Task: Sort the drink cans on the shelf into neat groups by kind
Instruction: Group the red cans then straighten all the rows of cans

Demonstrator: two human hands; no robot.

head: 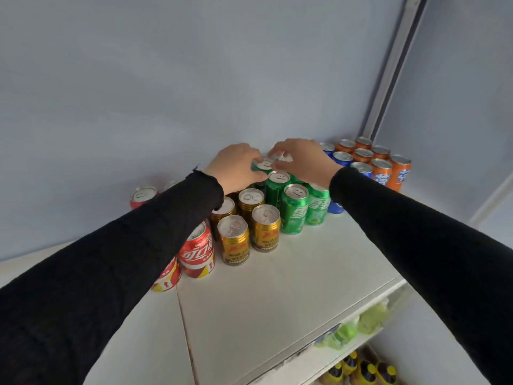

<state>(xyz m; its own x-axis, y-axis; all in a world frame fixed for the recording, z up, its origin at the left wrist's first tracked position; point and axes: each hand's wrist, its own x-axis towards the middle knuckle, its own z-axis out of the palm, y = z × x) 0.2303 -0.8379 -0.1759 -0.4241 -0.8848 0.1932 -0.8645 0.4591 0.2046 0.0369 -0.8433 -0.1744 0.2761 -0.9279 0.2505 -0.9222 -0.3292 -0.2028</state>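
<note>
Cans stand in colour groups on a white shelf (277, 287): red cola cans (197, 251) at the left, gold cans (234, 241) beside them, green cans (294, 209) in the middle, blue cans (342, 158) and orange cans (381, 170) at the back right. My left hand (236, 166) grips a green can (262, 165) at the back of the green group. My right hand (302, 159) closes over the top of the neighbouring back can (284, 158), whose body is hidden.
A grey-blue wall stands right behind the cans, with a corner post (388, 79) at the back right. One more red can (143, 196) sits far left by the wall. Below the shelf's front edge, green packs (361, 326) and yellow-capped bottles (366, 370) fill lower shelves.
</note>
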